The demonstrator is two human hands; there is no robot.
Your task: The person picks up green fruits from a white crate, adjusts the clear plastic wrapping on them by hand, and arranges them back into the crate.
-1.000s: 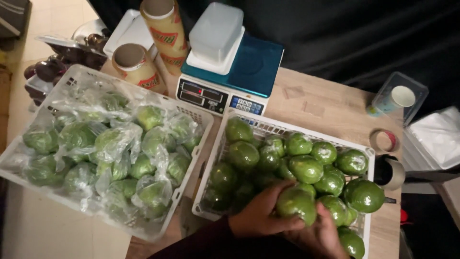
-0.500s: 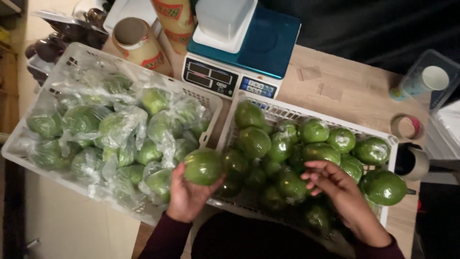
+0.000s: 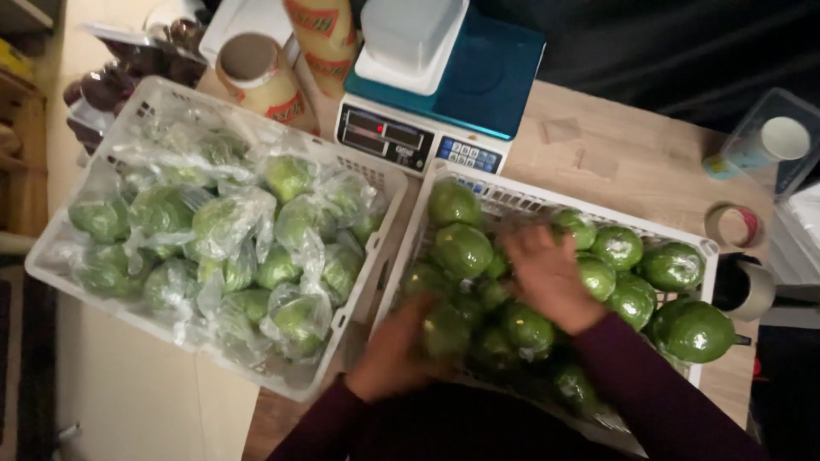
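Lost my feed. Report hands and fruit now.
Left hand on a round green fruit; grip unclear. Right hand open over fruit in the white plastic crate. Nothing obstructing.

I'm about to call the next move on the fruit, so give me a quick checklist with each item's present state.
1. Left hand on a fruit in the right crate: ok, though the grip is blurred.
2. Right hand on the loose fruit: ok; whether it grips one, cannot tell.
3. Left crate has room for more bagged fruit: not ok, it looks full.
4. Scale pan free: not ok, a white tub sits on it.
5. Tape roll within reach: cannot tell.
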